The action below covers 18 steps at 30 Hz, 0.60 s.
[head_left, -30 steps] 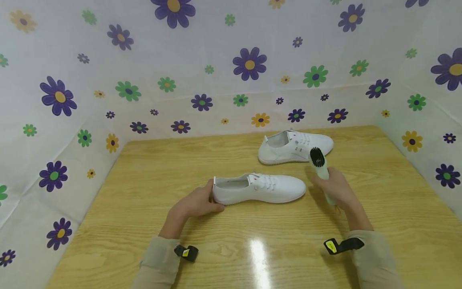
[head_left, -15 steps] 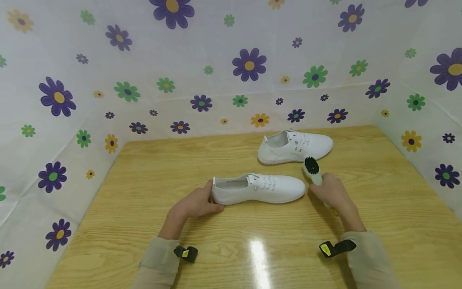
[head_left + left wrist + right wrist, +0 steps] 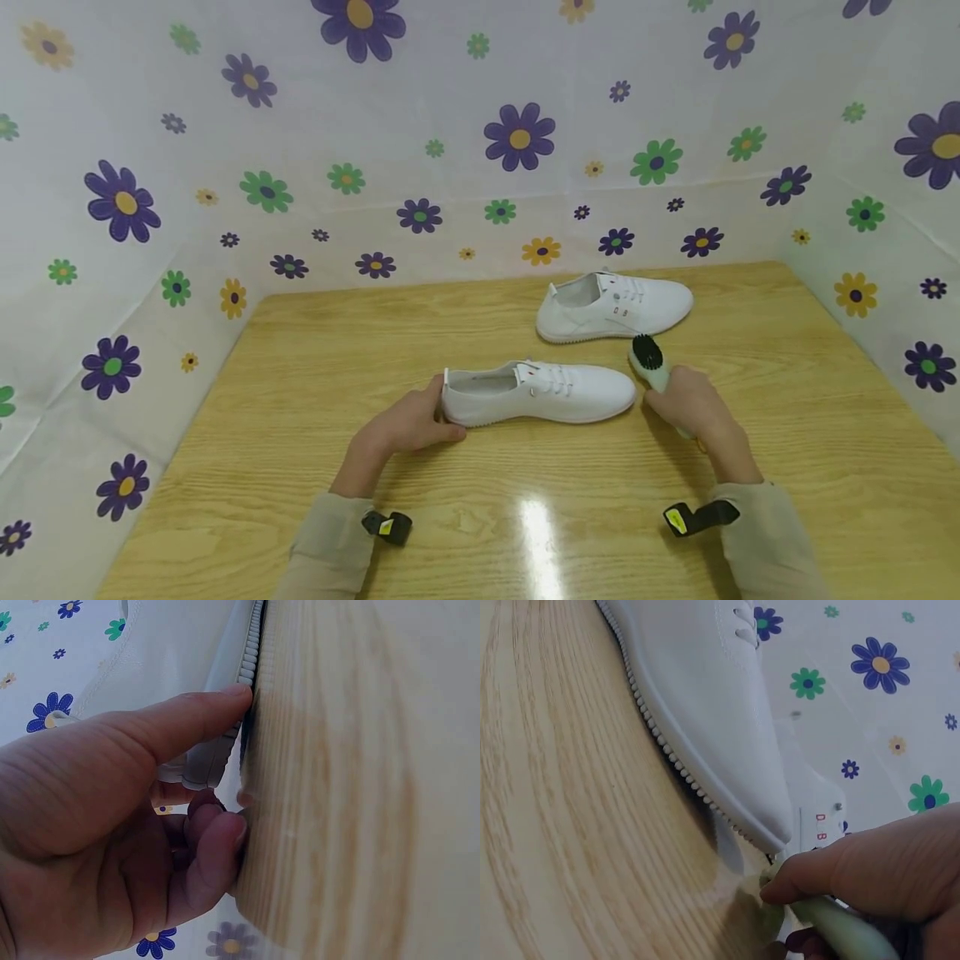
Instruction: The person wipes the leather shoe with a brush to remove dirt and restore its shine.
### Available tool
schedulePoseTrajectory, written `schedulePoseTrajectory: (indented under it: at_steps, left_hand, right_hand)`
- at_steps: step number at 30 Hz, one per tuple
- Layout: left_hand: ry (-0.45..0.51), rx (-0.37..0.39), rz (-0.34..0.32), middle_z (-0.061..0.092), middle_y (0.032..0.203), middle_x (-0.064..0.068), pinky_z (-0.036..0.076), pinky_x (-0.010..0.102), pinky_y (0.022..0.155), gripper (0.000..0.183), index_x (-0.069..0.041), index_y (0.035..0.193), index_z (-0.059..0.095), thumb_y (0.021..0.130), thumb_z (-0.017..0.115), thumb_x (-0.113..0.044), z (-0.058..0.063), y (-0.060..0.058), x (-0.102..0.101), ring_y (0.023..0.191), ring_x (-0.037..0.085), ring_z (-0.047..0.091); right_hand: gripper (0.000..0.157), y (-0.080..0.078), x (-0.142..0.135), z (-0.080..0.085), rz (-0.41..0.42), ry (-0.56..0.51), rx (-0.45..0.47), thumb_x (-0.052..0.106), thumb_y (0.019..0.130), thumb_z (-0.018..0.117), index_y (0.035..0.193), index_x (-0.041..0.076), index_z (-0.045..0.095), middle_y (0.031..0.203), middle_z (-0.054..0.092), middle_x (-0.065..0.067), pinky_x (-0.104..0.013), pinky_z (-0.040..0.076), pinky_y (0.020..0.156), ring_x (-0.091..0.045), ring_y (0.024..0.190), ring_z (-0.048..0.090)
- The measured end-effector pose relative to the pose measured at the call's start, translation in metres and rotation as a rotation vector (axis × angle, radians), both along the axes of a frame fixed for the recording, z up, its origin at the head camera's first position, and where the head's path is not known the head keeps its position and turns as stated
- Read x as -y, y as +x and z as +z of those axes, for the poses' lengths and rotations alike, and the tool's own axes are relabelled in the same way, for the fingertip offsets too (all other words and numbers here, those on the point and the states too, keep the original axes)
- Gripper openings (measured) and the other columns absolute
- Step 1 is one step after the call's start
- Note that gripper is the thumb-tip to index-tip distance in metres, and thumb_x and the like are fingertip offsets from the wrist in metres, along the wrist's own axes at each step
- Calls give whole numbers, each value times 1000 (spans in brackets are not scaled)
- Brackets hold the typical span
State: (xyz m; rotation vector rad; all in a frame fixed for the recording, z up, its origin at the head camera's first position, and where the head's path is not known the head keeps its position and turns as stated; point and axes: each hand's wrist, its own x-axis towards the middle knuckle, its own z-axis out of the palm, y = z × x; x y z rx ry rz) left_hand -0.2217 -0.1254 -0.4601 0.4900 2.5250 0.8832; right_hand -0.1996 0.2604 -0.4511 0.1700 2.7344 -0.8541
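Note:
A white lace-up shoe (image 3: 566, 396) lies sole down on the wooden table, its toe to the right. At its heel, my left hand (image 3: 408, 419) grips it. In the left wrist view the thumb (image 3: 202, 716) lies along the ridged sole edge, with the other fingers curled behind the heel. My right hand (image 3: 690, 404) holds a brush (image 3: 654, 373) by its pale green handle, black bristles facing up. The brush head is just beyond the toe of this shoe. In the right wrist view the toe (image 3: 757, 802) comes close to my right thumb, and the bristles are hidden.
A second white shoe (image 3: 652, 302) stands farther back on the table (image 3: 360, 333), toe also to the right. White cloth (image 3: 420, 92) printed with flowers rises behind the table and along both sides. Black straps (image 3: 701, 517) sit at both wrists over beige sleeves.
My right hand has brought the brush left and a little nearer, up to the front shoe's toe, and has hardly moved over the last half second. The left hand and both shoes stay put.

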Motion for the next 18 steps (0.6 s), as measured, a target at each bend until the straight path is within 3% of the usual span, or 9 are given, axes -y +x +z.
schedulePoseTrajectory:
  at_steps: [9, 18]
  left_hand:
    - [-8, 5, 12, 54, 120, 6, 40, 40, 95, 66, -8, 134, 35, 83, 73, -26, 3, 0, -1, 102, 17, 51]
    - [6, 3, 7, 55, 119, 5, 41, 39, 93, 63, -9, 133, 36, 84, 73, -25, 1, 1, -1, 100, 16, 50]
  right_hand:
    - [25, 6, 6, 12, 84, 112, 3, 21, 83, 60, 81, -3, 54, 69, 52, -10, -31, 41, 50, -22, 59, 50]
    - [32, 9, 9, 12, 94, 198, 24, 30, 87, 59, 78, 0, 55, 67, 52, -10, -31, 40, 47, -21, 57, 50]
